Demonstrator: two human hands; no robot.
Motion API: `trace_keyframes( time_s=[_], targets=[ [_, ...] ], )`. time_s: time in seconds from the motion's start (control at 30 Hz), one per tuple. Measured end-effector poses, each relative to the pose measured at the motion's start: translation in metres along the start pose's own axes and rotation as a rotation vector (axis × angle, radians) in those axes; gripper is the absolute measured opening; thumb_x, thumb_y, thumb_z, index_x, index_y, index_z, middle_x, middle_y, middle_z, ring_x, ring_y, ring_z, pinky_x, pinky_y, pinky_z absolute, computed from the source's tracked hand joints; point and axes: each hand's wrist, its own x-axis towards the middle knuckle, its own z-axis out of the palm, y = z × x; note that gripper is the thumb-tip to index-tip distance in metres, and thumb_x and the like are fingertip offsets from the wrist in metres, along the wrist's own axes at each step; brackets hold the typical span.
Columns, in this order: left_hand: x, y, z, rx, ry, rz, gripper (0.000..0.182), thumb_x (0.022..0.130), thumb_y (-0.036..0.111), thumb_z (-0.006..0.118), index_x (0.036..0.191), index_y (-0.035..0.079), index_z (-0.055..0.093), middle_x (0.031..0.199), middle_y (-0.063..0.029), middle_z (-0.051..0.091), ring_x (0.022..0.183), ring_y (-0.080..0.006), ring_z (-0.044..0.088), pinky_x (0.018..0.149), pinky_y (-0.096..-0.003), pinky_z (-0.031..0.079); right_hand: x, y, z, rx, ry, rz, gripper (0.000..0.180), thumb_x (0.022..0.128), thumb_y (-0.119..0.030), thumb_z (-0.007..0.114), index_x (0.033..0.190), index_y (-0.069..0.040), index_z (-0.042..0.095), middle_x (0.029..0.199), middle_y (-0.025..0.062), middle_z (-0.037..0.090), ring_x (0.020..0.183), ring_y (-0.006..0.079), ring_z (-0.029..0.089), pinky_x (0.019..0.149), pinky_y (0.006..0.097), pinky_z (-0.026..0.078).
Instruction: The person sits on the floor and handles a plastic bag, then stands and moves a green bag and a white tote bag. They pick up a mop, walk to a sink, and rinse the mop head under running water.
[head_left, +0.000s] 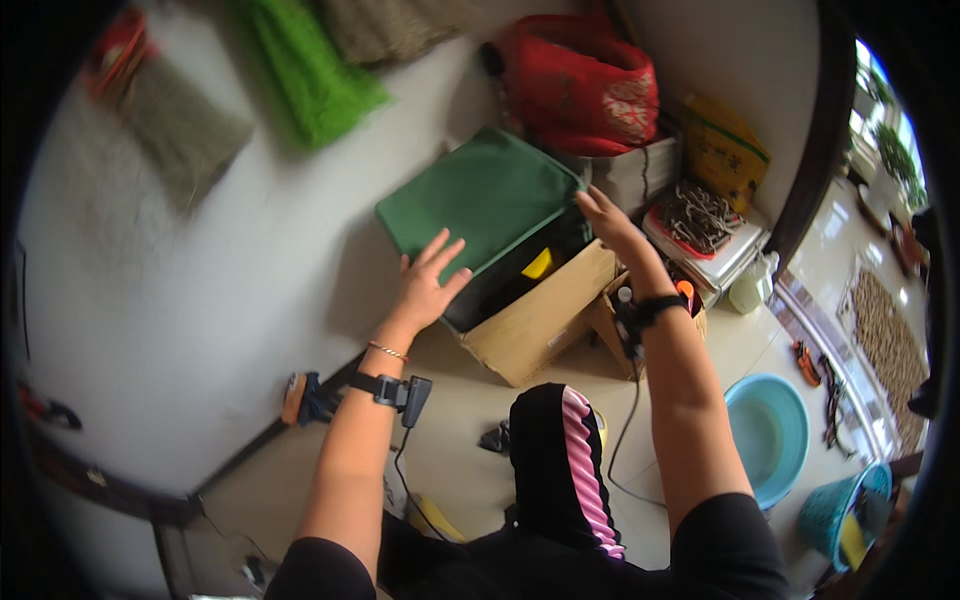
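A green fabric-like storage box or lid (480, 199) leans by the white wall, above a dark opening. My left hand (429, 291) has its fingers spread at the near left edge of the green surface. At the right corner is my right hand (611, 221), fingers extended and thumb apart; whether the fingertips press on the corner is hard to tell. Below the green piece a brown cardboard flap or box side (540, 315) slants outward. A yellow object (538, 264) shows inside the dark gap. The rest of the contents is hidden in shadow.
A red bag (577, 82) stands behind, on a pale box (634, 172). To the right are a tray of metal hooks or pegs (699, 219), a spray bottle (754, 285), a blue basin (766, 439), red-handled pruners (807, 364) and a teal basket (840, 517).
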Motion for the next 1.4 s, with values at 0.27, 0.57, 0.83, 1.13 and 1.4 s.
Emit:
trace_keyframes(
  time_s=[0.27, 0.57, 0.83, 1.13, 1.4],
  targets=[
    [-0.259, -0.151, 0.014, -0.672, 0.347, -1.086, 0.032, 0.085, 0.019, 0.07, 0.113, 0.006, 0.064, 0.105, -0.0057, 0.066, 0.099, -0.0217, 0.061, 0.086, -0.0357, 0.049, -0.177, 0.013, -0.079, 0.242, -0.296, 0.235, 0.035, 0.097, -0.029, 0.056, 0.122, -0.005, 0.06, 0.098, 0.0032, 0.066, 0.077, 0.0102, 0.065, 0.065, 0.025, 0.053],
    [-0.429, -0.146, 0.155, -0.175, 0.522, -1.798, 0.042, 0.07, 0.014, 0.07, 0.108, 0.001, 0.057, 0.123, -0.0175, 0.05, 0.107, -0.0374, 0.051, 0.087, -0.0407, 0.046, -0.251, 0.053, -0.124, 0.53, -0.17, 0.572, 0.046, 0.097, -0.035, 0.056, 0.135, -0.011, 0.05, 0.119, 0.011, 0.062, 0.101, 0.0227, 0.061, 0.084, 0.0359, 0.051],
    [-0.456, -0.174, 0.084, 0.943, 0.301, -1.64, 0.062, 0.067, 0.023, 0.078, 0.123, 0.013, 0.051, 0.134, -0.0132, 0.043, 0.133, -0.0348, 0.034, 0.108, -0.0546, 0.028, -0.216, 0.009, -0.122, 0.353, -0.099, 0.412, 0.042, 0.096, -0.035, 0.057, 0.13, -0.012, 0.053, 0.114, 0.0065, 0.063, 0.097, 0.0163, 0.061, 0.08, 0.0296, 0.051],
    [-0.558, -0.243, 0.102, -0.097, -0.171, -1.526, 0.047, 0.071, 0.031, 0.073, 0.099, -0.006, 0.067, 0.101, -0.0293, 0.065, 0.094, -0.0414, 0.065, 0.081, -0.0446, 0.052, -0.233, -0.112, -0.032, 0.296, -0.137, 0.192, 0.03, 0.098, -0.019, 0.055, 0.122, -0.001, 0.058, 0.099, 0.0105, 0.068, 0.088, 0.0194, 0.068, 0.074, 0.0297, 0.055],
    [-0.578, -0.273, 0.068, -0.549, 0.345, -1.603, 0.028, 0.085, 0.03, 0.059, 0.087, 0.001, 0.062, 0.062, -0.0095, 0.053, 0.052, -0.0236, 0.052, 0.052, -0.036, 0.043, -0.255, -0.09, 0.044, -0.469, -0.397, -0.315, 0.021, 0.082, -0.012, 0.066, 0.101, -0.002, 0.065, 0.087, 0.0113, 0.065, 0.084, 0.0305, 0.061, 0.077, 0.0389, 0.049]
  ],
)
